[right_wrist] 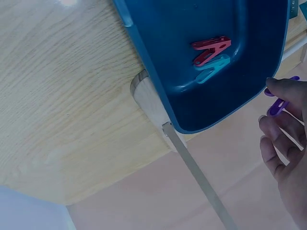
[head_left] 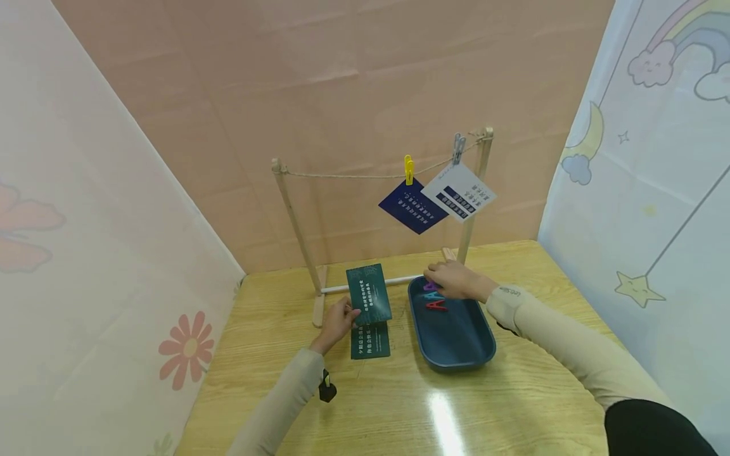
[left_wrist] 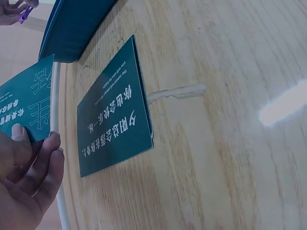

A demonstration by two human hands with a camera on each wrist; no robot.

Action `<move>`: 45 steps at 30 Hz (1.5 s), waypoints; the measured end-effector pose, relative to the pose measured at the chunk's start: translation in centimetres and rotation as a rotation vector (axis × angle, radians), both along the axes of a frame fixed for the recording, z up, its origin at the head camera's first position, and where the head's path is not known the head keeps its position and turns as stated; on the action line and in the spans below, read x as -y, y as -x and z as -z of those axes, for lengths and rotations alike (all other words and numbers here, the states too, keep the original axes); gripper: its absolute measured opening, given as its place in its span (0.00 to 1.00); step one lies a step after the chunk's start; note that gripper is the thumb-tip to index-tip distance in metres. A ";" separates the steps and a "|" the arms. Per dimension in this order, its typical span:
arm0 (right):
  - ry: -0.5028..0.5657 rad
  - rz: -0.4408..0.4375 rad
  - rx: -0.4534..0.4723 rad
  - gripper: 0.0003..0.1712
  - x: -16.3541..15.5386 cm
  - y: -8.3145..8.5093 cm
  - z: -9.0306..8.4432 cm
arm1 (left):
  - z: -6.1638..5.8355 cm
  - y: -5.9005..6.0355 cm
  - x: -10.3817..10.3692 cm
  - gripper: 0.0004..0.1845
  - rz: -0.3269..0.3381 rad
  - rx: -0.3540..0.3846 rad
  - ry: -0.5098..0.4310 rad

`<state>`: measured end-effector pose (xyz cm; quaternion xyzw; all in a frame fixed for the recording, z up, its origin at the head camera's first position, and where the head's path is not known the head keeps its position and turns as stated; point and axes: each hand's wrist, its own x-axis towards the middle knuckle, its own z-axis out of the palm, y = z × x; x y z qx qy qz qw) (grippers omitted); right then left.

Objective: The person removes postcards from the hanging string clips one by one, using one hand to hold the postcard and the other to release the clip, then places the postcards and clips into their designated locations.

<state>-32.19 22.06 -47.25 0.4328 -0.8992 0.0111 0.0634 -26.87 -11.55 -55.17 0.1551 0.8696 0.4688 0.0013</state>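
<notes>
Teal card (head_left: pixel 369 294) pinched upright in the left hand (head_left: pixel 338 322) above the table (head_left: pixel 513 405); the right hand (head_left: pixel 456 280) pinches a purple clothespin (right_wrist: pixel 278 104) over the blue tray (head_left: pixel 456 342) (two pegs inside).

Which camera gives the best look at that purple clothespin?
The right wrist view: the purple clothespin shows pinched in the right hand. The head view hides most of it; the left wrist view catches only a corner glimpse.

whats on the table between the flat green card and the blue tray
Nothing: bare wood separates the flat green card from the blue tray, clearest in the head view.
</notes>
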 end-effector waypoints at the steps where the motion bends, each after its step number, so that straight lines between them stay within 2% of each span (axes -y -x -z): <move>1: -0.001 0.006 0.010 0.14 -0.1 0.0 0.0 | 0.0 0.0 0.0 0.04 0.001 -0.003 0.002; 5: 0.013 0.014 0.023 0.16 -0.4 -0.2 0.3 | 0.2 -0.1 0.2 0.04 0.012 -0.005 0.013; 10: 0.038 -0.017 -0.029 0.16 -0.9 -0.3 1.1 | 0.7 -0.1 0.6 0.05 0.027 -0.003 0.029; 17: -0.037 0.020 -0.001 0.16 -1.0 -1.0 2.8 | 1.6 -0.3 1.0 0.04 0.036 -0.017 0.063; 22: -0.050 0.024 0.056 0.14 -0.9 -1.5 3.8 | 2.1 -0.6 1.4 0.04 0.059 0.024 0.056; 26: -0.034 0.031 0.067 0.15 -0.8 -1.6 4.3 | 2.3 -0.7 1.7 0.04 0.067 0.071 0.046; 34: -0.078 0.042 0.076 0.17 -0.7 -1.9 5.0 | 2.7 -0.8 1.9 0.06 0.085 0.066 0.103; 40: -0.077 0.045 0.091 0.17 -0.7 -2.0 5.5 | 3.2 -0.9 2.2 0.06 0.100 0.073 0.089; 45: -0.063 0.047 0.106 0.17 -0.7 -2.0 6.1 | 3.6 -1.0 2.4 0.05 0.113 0.117 0.081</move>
